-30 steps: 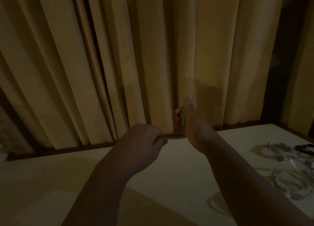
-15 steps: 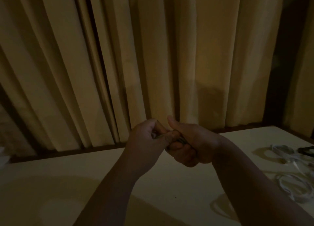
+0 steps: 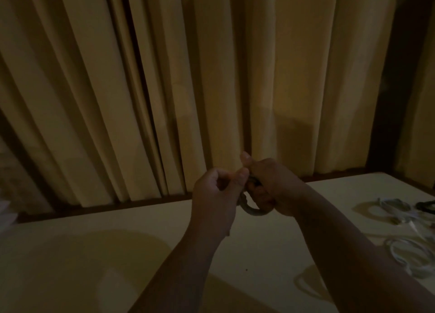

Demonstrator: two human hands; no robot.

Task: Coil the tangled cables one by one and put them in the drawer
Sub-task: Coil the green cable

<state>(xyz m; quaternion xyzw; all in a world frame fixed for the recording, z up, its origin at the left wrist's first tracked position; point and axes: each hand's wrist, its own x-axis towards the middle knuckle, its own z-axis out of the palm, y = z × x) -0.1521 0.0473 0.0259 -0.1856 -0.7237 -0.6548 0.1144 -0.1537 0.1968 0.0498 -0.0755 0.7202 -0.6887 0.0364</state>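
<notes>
In dim light, both hands meet above the far part of a pale table. My right hand grips a small coil of light cable, with its thumb raised; a loop of the coil hangs below the fist. My left hand has its fingers curled and pinches the cable right beside the coil. On the table at the right lie more light cables in loose loops. No drawer is in view.
Yellow curtains hang close behind the table's far edge. A dark cable lies at the right edge, past a light cable loop. Something white shows at the far left edge.
A second ago my right hand was upright with cable wound round it and my left pulled a strand sideways. Both hands have come together and the right fist has closed on the coil.
</notes>
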